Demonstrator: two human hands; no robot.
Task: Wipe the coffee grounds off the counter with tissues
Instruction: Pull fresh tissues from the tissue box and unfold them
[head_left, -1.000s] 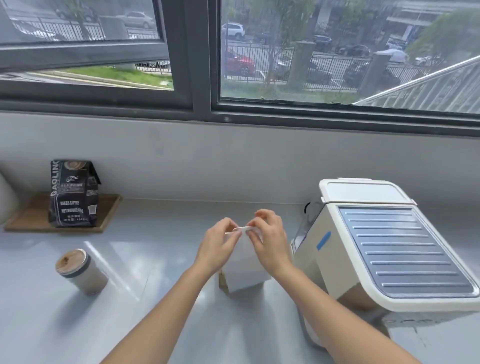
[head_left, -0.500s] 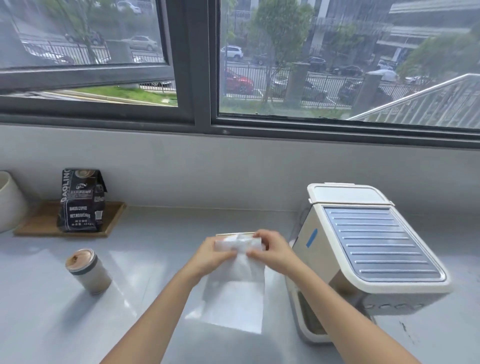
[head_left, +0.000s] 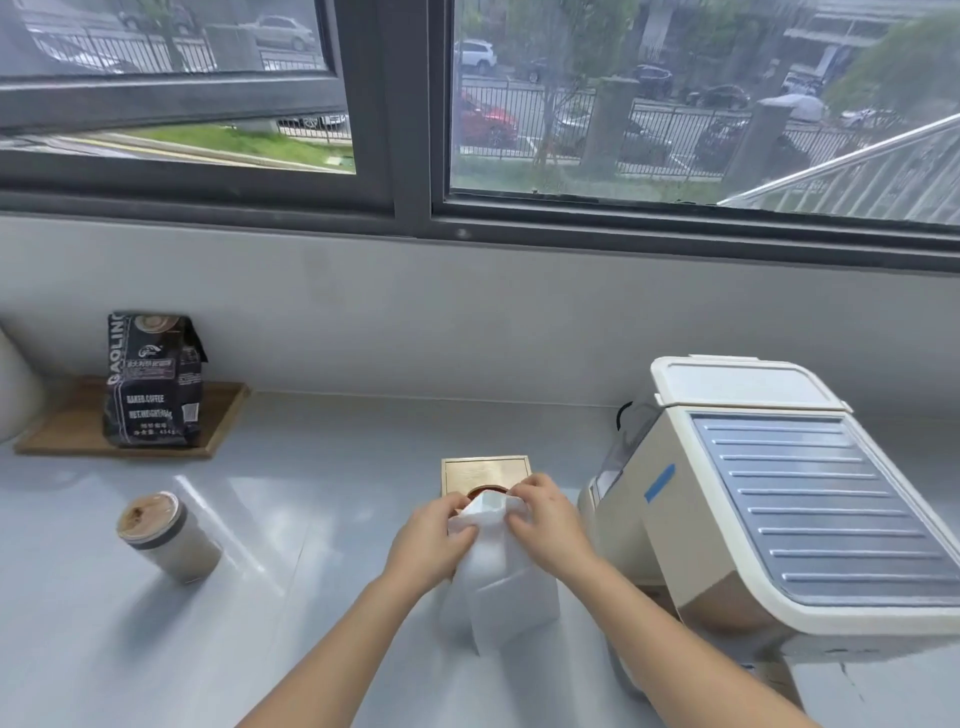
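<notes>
Head-worn view looks forward and down onto the counter (head_left: 322, 519), close.

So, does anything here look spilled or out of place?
Only a few dark marks on the counter beside the machine, bottom right; too small to tell whether they are grounds. Nothing looks tipped or broken. The left hand and right hand pinch a tissue above its box.

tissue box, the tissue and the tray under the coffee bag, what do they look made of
Tissue box: light wood or bamboo, matte; pale tan top with faint grain. Tissue: thin soft white paper; it drapes and creases. Tray under the coffee bag: darker brown wood, matte, possibly a wood-look laminate.
</notes>
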